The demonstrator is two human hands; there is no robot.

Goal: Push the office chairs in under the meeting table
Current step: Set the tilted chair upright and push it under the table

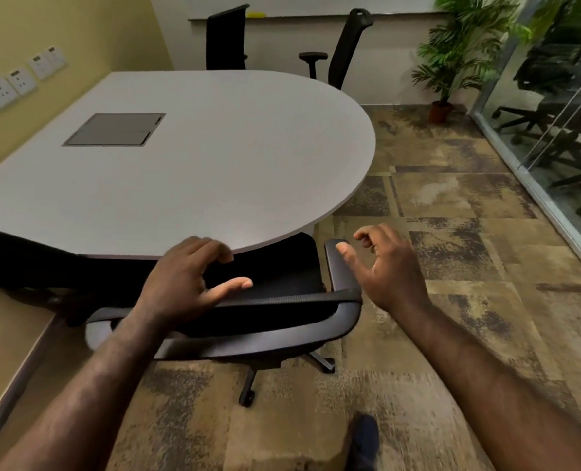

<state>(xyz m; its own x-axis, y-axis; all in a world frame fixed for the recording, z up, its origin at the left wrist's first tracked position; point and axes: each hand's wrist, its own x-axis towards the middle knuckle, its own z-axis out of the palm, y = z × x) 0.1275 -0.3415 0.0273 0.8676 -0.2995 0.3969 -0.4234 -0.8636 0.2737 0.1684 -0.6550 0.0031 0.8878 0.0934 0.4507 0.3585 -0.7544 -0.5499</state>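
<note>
A black office chair (282, 304) stands right in front of me, its seat partly under the near edge of the white meeting table (214, 158). My left hand (183, 283) hovers over the top of the chair's backrest, fingers loosely spread, holding nothing. Just right of the chair's right armrest (336, 263) is my right hand (387, 266), with relaxed fingers and its thumb tip over the armrest pad. At the table's far side stand two more black chairs, one (226, 37) close behind the table and another (345, 49) turned sideways. A further dark chair (20, 263) sits under the table at the left.
A grey cable hatch (114, 129) is set into the tabletop. Wall sockets (17, 79) line the yellow wall at left. A potted plant (452, 59) stands in the far right corner beside a glass wall (554, 130). Patterned carpet (452, 215) stretches to the right. My shoe (363, 440) shows below.
</note>
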